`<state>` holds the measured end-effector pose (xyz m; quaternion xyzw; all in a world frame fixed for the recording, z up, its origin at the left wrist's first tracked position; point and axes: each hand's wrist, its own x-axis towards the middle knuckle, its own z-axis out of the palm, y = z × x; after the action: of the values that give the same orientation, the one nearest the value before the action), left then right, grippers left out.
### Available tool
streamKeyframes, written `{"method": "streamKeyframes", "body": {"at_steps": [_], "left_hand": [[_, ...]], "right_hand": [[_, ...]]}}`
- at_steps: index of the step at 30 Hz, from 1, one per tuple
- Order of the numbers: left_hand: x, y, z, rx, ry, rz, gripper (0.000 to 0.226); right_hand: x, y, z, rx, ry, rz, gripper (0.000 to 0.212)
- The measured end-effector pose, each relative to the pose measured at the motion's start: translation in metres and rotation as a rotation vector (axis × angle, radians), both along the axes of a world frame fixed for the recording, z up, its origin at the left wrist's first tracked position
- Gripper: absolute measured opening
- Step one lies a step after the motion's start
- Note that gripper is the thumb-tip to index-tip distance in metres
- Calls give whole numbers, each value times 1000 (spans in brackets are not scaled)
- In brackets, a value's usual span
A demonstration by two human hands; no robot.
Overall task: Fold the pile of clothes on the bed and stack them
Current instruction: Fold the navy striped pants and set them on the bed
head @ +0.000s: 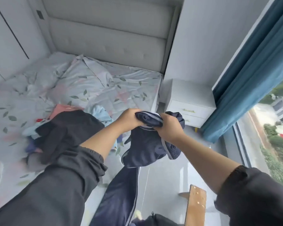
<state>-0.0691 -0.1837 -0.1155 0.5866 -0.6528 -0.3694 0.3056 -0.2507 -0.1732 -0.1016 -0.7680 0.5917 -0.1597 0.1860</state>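
Left hand (128,119) and right hand (168,126) both clutching bunched top of navy track pants (147,144), legs hanging below beside bed (88,88), clothes pile (64,126) on bed at left

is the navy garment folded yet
Not folded: the left hand and right hand grip the navy garment bunched, the rest hanging loose.

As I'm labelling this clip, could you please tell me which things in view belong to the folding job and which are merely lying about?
Part of the job: navy garment, gripped by the left hand and right hand; pile of clothes on the bed.
Just lying about: white nightstand; blue curtain; wooden board; padded headboard.
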Motion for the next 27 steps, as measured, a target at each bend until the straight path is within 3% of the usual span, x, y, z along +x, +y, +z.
{"method": "streamKeyframes", "body": {"at_steps": [3,5,13,18,22,27], "left_hand": [[26,-32,0,46,14,60,28],[43,-47,1,78,73,138,9],[109,-80,-20,137,263,512,24],[126,-79,-29,116,298,919,11],[124,-54,-34,179,259,1124,18],[111,32,-41,178,202,1439,21]], "right_hand": [[24,-45,2,1,-22,76,20],[41,-73,5,4,-40,136,25],[133,-182,-3,76,-154,460,16],[191,-228,-19,184,-105,739,20],[220,-224,-37,263,-87,947,16],[255,-146,-58,356,-105,1223,15]]}}
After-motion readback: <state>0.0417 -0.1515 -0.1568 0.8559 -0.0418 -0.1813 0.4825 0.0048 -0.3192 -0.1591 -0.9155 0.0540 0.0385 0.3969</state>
